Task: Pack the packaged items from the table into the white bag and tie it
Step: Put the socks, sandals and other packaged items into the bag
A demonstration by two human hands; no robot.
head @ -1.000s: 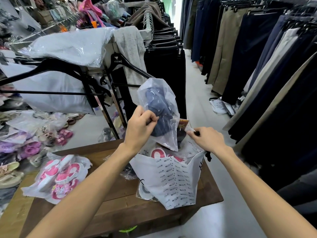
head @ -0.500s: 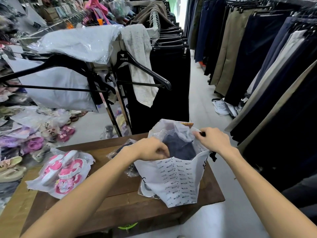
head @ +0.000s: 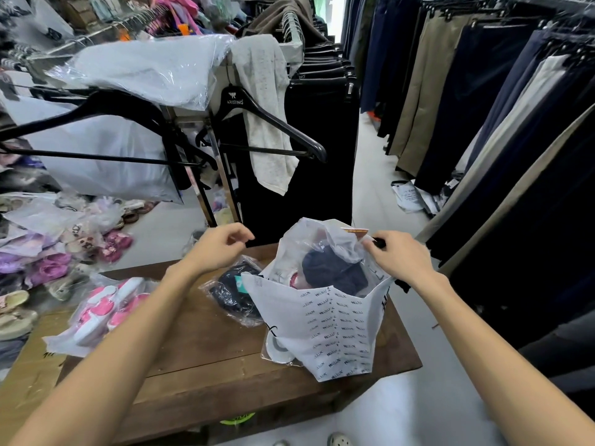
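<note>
The white printed bag [head: 335, 329] stands open on the wooden table [head: 206, 358], toward its right side. A clear packet with a dark blue item [head: 331, 272] sits inside its mouth. My right hand [head: 397, 255] grips the bag's far right rim. My left hand [head: 222, 246] hovers above the table left of the bag, fingers loosely apart, holding nothing. Under it lies a clear packet with a dark item [head: 231, 292], touching the bag's left side. A packet of pink and white sandals [head: 106, 309] lies at the table's left. Another packet [head: 278, 347] pokes out from under the bag.
A clothes rack with black hangers [head: 273, 123] and plastic-covered garments stands just behind the table. Dark trousers hang along the right aisle [head: 502, 123]. Packaged shoes [head: 48, 252] are piled on the floor at the left. Cardboard [head: 25, 365] lies by the table's left edge.
The dark blue packet went down from above the bag into it. My left hand let go of it and lifted away to the left. My right hand stayed on the bag's rim.
</note>
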